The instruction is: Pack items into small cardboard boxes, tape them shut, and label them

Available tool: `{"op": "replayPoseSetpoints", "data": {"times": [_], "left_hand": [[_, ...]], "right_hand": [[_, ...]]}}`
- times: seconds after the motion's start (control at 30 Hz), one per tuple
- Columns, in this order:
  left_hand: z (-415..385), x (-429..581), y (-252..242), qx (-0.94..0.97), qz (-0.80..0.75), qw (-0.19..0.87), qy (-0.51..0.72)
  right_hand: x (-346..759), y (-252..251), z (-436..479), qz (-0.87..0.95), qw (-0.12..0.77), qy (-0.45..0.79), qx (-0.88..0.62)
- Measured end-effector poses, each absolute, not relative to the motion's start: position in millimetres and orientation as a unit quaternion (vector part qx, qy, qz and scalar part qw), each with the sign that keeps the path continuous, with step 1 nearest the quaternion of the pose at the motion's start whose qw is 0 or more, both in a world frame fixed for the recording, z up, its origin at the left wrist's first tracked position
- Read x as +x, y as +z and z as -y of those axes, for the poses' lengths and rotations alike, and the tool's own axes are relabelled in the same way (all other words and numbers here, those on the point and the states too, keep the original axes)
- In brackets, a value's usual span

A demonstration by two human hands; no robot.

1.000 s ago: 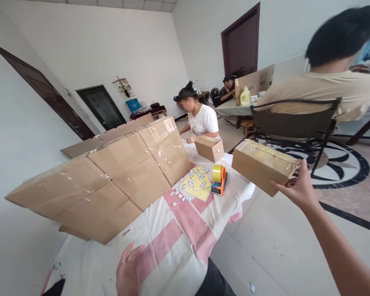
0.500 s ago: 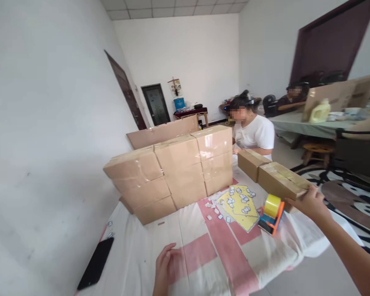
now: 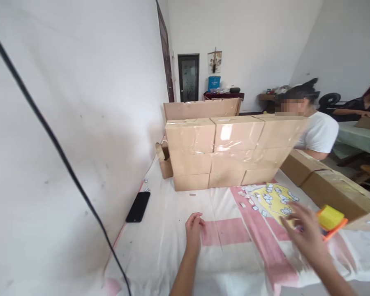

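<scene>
My right hand (image 3: 306, 232), slightly blurred, is over the table with its fingers spread and nothing in them. Just beside it stands an orange tape dispenser (image 3: 336, 230) with a roll of yellow tape (image 3: 330, 217), partly covered by the hand. Behind my fingers lies a yellow sheet (image 3: 276, 205) with several small white paper pieces (image 3: 269, 199) on it. My left hand (image 3: 194, 228) hovers low over the cloth, fingers loosely bent, holding nothing that I can see. Ahead of both hands rises a wall of stacked, taped cardboard boxes (image 3: 231, 154).
A black phone (image 3: 138, 206) lies at the table's left edge. Two cardboard boxes (image 3: 336, 193) stand in a row at the right. A small open carton (image 3: 165, 164) sits behind the stack's left end. A person in a white shirt (image 3: 322, 129) is behind the boxes.
My right hand has let go of the long box at the right and moved left, in front of the tape dispenser. My view has turned left. The left hand's fingers are more bent.
</scene>
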State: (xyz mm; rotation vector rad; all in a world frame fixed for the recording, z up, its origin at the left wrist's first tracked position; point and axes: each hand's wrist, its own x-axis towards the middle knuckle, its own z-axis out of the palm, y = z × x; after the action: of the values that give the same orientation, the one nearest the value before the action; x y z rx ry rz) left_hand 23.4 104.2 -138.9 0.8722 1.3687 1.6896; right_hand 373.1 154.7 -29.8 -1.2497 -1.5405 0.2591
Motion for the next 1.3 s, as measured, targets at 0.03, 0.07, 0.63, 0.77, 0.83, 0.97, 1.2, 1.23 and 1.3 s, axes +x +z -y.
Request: {"op": "replayPoseSetpoints", "data": {"times": [0.03, 0.07, 0.63, 0.77, 0.83, 0.97, 1.2, 1.23, 1.3], "left_hand": [[-103.0, 10.5, -137.8, 0.341, -0.552, 0.370, 0.665], [-101.1, -6.5, -136.4, 0.341, -0.569, 0.346, 0.663], [-59.4, -200.7, -157.7, 0.292, -0.832, -0.090, 0.463], [-59.5, -205.3, -157.9, 0.289, -0.829, -0.112, 0.465], [-58.6, -206.7, -158.5, 0.292, -0.823, -0.118, 0.473], [-55.7, -207.6, -158.8, 0.295, -0.803, -0.124, 0.503], [-47.4, -210.7, -157.4, 0.282, -0.766, -0.102, 0.568], [-46.9, -210.5, -157.7, 0.282, -0.762, -0.093, 0.575], [-49.3, -208.9, -157.3, 0.280, -0.754, -0.074, 0.589]], "right_hand": [[321.7, -37.4, -148.7, 0.699, 0.498, 0.137, -0.494], [271.4, -43.5, -144.8, 0.738, 0.469, 0.168, -0.455], [-170.8, -3.1, -302.6, 0.758, 0.331, 0.303, -0.474], [-171.3, 2.5, -290.0, 0.783, 0.364, 0.285, -0.417], [-171.3, 9.5, -272.8, 0.797, 0.385, 0.277, -0.375], [-153.0, 19.8, -223.6, 0.804, 0.423, 0.275, -0.314], [-8.5, -0.1, -137.4, 0.720, 0.546, 0.314, -0.293], [18.2, -3.8, -131.5, 0.711, 0.565, 0.297, -0.295], [66.8, -9.3, -126.4, 0.668, 0.617, 0.268, -0.318]]}}
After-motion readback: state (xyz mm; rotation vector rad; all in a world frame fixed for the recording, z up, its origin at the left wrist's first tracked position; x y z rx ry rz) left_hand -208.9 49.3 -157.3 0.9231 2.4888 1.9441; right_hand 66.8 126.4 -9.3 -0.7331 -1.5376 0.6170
